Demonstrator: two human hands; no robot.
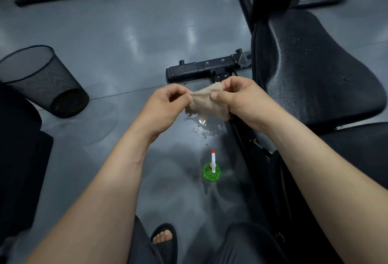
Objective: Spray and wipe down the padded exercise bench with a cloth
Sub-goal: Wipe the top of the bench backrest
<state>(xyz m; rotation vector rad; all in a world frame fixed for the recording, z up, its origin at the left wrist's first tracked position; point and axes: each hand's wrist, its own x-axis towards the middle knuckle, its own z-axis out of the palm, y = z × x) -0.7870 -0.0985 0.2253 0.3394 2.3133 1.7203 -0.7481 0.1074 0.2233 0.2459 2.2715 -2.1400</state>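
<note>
Now left hand (168,104) and right hand (237,95) pinch the cloth (207,99), fingers clamped on its edges; bench (315,70) at two o'clock; puddle (201,125) and spray bottle (212,170) at six o'clock could invite a slip or knock.

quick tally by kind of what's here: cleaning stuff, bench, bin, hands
cloth: 1
spray bottle: 1
padded bench: 1
mesh bin: 1
hands: 2, left hand and right hand, both pinching the cloth
total: 6
</note>
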